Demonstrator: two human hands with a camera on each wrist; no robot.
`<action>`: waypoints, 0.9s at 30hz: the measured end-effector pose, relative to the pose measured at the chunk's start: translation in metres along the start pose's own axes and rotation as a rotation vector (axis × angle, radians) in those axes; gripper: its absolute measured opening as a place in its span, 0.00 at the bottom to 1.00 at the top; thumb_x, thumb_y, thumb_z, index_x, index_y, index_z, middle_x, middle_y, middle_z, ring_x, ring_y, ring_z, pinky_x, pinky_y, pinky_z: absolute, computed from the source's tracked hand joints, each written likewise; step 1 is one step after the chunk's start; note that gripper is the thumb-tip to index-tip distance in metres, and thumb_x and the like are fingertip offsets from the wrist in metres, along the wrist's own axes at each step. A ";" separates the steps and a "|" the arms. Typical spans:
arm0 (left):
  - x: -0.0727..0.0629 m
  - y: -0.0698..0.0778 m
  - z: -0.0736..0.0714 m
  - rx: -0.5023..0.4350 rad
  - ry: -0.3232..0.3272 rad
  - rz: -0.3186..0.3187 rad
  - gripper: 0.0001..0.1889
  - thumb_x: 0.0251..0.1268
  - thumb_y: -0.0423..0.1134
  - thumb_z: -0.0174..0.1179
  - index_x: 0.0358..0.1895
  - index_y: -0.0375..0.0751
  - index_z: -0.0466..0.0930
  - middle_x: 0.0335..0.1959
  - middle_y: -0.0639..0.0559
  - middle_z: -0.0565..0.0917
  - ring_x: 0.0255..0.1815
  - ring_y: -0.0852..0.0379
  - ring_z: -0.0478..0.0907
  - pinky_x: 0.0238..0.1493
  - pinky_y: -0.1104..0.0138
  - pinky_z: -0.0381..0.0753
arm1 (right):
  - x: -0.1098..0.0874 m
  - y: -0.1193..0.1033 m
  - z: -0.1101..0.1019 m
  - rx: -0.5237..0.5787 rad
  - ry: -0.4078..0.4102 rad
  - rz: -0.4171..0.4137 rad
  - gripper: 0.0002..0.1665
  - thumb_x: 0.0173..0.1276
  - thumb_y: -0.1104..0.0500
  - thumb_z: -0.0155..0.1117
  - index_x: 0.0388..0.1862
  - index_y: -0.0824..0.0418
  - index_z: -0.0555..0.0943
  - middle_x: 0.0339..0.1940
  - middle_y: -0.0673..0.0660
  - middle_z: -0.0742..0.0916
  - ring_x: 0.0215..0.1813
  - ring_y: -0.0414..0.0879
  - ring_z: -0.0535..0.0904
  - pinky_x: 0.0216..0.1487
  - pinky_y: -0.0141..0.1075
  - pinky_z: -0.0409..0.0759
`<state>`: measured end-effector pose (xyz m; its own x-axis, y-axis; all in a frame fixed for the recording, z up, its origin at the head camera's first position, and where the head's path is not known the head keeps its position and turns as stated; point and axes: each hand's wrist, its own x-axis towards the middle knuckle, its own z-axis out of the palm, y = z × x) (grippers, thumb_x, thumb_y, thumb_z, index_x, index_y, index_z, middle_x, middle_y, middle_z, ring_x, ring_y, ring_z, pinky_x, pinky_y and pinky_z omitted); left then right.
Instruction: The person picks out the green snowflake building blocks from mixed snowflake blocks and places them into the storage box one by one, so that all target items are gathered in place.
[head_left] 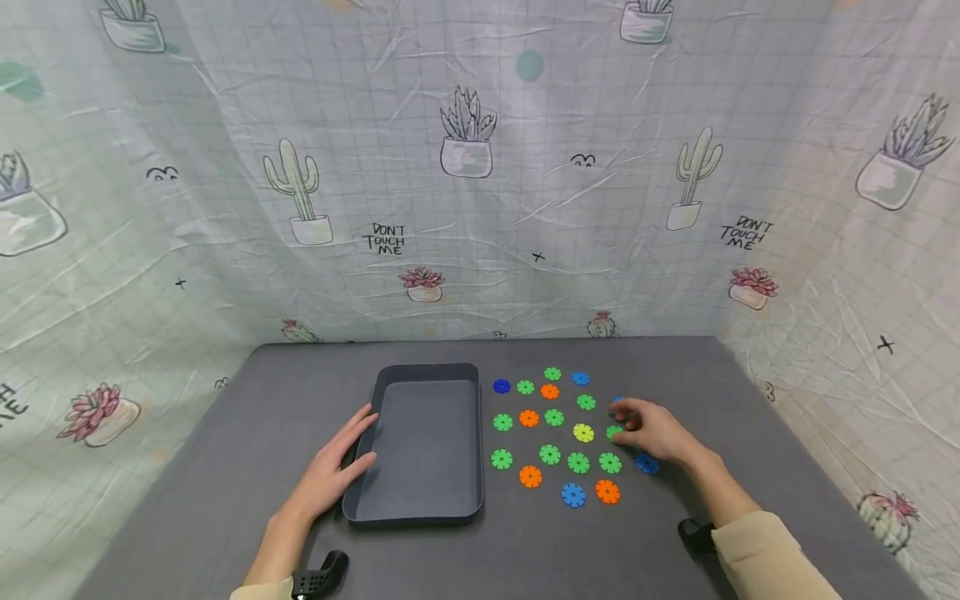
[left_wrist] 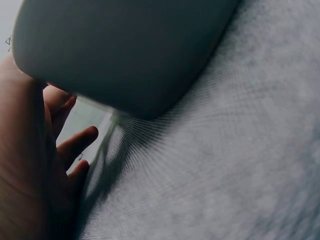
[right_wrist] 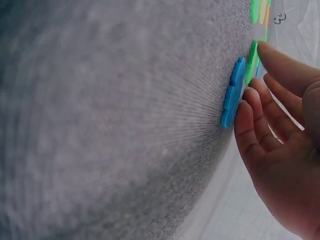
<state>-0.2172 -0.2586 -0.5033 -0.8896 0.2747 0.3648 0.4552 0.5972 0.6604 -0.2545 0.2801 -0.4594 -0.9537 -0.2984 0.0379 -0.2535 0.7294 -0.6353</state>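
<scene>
Count from here: 20 discs total.

- Green discs (head_left: 578, 462): 10
- Orange discs (head_left: 530, 477): 4
- Lighter blue discs (head_left: 573, 495): 4, incl. one partly hidden behind my fingers
- Dark blue disc (head_left: 502, 387): 1
- Yellow disc (head_left: 583, 432): 1

Adds up: 10+4+4+1+1.

Other hardware: 1 tray (head_left: 482, 450), 1 table (head_left: 525, 550). Hands: 2, both mine, left hand (head_left: 337, 462) and right hand (head_left: 652, 429). Black wrist units: 2, one on my left (head_left: 321, 575), one on my right (head_left: 696, 536).

Backdrop (head_left: 510, 292) prints: 2 tall armed cacti (head_left: 297, 192), 2 full "DON'T TOUCH ME" captions (head_left: 384, 239), plus a partial one at the left edge.
</scene>
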 end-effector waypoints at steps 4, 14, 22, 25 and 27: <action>-0.003 0.000 0.000 -0.011 0.004 -0.005 0.32 0.72 0.41 0.61 0.77 0.41 0.65 0.80 0.47 0.58 0.78 0.39 0.54 0.65 0.35 0.57 | 0.002 -0.003 0.001 -0.012 -0.009 -0.023 0.26 0.63 0.63 0.74 0.58 0.71 0.79 0.47 0.59 0.84 0.43 0.51 0.78 0.46 0.48 0.77; 0.002 -0.001 -0.001 -0.017 -0.022 -0.019 0.32 0.73 0.43 0.60 0.77 0.42 0.64 0.81 0.50 0.56 0.78 0.38 0.53 0.65 0.34 0.56 | -0.001 -0.004 0.000 0.003 -0.027 -0.012 0.19 0.62 0.67 0.73 0.51 0.72 0.82 0.40 0.55 0.84 0.40 0.48 0.77 0.44 0.43 0.78; 0.002 -0.004 0.000 -0.013 -0.012 -0.019 0.32 0.73 0.43 0.60 0.78 0.44 0.64 0.81 0.50 0.57 0.78 0.38 0.53 0.65 0.33 0.56 | 0.000 -0.004 -0.001 -0.012 -0.025 -0.006 0.16 0.62 0.67 0.73 0.48 0.71 0.84 0.37 0.55 0.84 0.38 0.47 0.77 0.42 0.40 0.78; 0.001 -0.003 0.001 -0.009 -0.010 -0.020 0.32 0.73 0.43 0.60 0.77 0.43 0.64 0.81 0.50 0.57 0.78 0.38 0.54 0.65 0.33 0.56 | 0.000 -0.004 -0.001 -0.024 -0.024 -0.011 0.14 0.62 0.67 0.73 0.47 0.70 0.85 0.36 0.54 0.84 0.38 0.47 0.77 0.42 0.42 0.78; 0.001 -0.003 0.001 -0.007 -0.013 -0.018 0.32 0.73 0.43 0.60 0.77 0.43 0.64 0.81 0.49 0.57 0.78 0.37 0.54 0.65 0.33 0.57 | -0.001 -0.005 -0.001 -0.038 -0.025 -0.026 0.13 0.62 0.67 0.73 0.46 0.69 0.85 0.36 0.54 0.84 0.38 0.47 0.77 0.42 0.43 0.78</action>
<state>-0.2192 -0.2593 -0.5060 -0.8979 0.2739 0.3446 0.4396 0.5968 0.6712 -0.2521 0.2777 -0.4560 -0.9423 -0.3330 0.0344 -0.2849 0.7436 -0.6049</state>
